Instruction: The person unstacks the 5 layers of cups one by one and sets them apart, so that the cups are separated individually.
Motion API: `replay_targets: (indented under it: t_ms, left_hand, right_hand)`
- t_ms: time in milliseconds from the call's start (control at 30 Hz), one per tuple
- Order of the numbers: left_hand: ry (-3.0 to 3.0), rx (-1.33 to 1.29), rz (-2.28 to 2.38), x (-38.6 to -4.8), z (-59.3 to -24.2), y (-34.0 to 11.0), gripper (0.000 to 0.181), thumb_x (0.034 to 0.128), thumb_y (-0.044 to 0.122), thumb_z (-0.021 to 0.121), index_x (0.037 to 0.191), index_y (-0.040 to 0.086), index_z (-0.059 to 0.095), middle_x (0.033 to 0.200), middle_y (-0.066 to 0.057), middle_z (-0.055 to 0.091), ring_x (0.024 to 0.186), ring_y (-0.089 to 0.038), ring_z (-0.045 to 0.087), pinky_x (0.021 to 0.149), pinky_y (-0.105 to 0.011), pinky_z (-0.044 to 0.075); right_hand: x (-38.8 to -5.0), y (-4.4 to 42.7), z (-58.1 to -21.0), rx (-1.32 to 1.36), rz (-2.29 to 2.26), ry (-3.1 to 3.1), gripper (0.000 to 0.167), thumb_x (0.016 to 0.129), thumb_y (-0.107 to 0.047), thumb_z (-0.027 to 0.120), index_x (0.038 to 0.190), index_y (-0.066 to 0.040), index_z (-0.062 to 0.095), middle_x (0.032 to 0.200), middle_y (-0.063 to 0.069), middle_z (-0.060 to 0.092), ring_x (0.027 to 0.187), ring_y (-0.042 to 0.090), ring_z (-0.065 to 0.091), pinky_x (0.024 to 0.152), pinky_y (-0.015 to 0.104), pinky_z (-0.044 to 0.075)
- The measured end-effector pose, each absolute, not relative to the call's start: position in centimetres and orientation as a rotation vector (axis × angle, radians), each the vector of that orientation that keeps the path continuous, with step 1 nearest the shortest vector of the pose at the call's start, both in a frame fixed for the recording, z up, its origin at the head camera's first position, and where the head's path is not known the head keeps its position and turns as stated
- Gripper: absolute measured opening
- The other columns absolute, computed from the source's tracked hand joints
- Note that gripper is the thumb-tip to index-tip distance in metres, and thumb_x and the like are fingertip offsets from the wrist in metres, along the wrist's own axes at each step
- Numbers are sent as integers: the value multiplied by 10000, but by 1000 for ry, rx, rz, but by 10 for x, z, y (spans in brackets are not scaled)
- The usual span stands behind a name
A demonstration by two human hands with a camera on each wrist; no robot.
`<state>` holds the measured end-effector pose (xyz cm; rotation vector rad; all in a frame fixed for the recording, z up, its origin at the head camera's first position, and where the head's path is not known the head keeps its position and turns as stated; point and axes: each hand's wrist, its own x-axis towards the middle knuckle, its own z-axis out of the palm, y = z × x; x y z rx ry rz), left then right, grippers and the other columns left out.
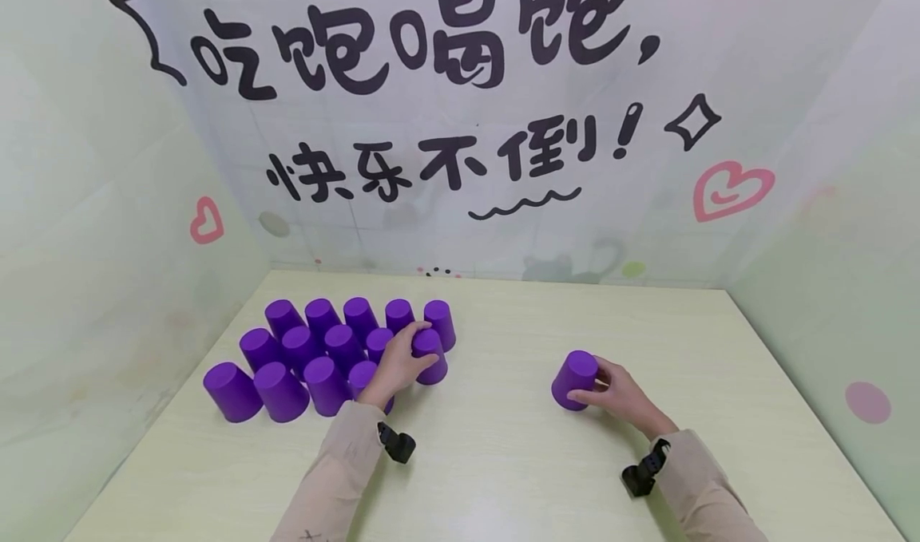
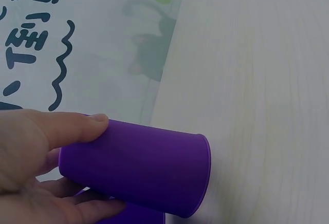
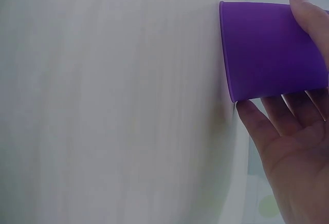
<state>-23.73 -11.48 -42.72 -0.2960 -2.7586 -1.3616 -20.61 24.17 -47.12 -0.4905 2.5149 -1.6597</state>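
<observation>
My left hand (image 1: 398,366) grips an upside-down purple cup (image 1: 431,364) at the right end of the middle row of cups. In the left wrist view its thumb lies on one side of that cup (image 2: 139,165) and the fingers on the other. Out to the right, apart from the rows, my right hand (image 1: 621,398) holds another upside-down purple cup (image 1: 575,382) between thumb and fingers. This cup (image 3: 272,49) also shows in the right wrist view, its rim close to the tabletop. Part of the front row is hidden behind my left hand and wrist.
Several more purple cups (image 1: 279,394) stand mouth down in three rows on the left of the pale wooden table (image 1: 489,446). One cup (image 1: 441,324) ends the back row, just behind my left hand. A printed wall (image 1: 446,231) rises behind the table.
</observation>
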Motion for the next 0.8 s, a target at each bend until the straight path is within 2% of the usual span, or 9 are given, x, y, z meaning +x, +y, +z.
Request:
replay_targets:
  t_ms: [367,800]
  left_hand:
    - [-2831,-320,-1272,-239,-416,-118,479,755,76,692,1184,13,490,1181,-161,524,1080,-320,489,911,-440,399]
    - [-2911,-347,-1208,-245,-413,-120,504,737,114,718,1184,29,500,1175,-123,536,1066,-287,506,910,-414,409]
  right_hand:
    - [-206,240,-469,-506,-1635,2531,567,751,-135,707,1211,68,444,1107,236,535,991,358,541,776,294,500]
    - [-215,218,-456,-576,-1643,2449,571,734,-158,722,1209,30,468,1116,191,548,1011,309,543,822,306,481]
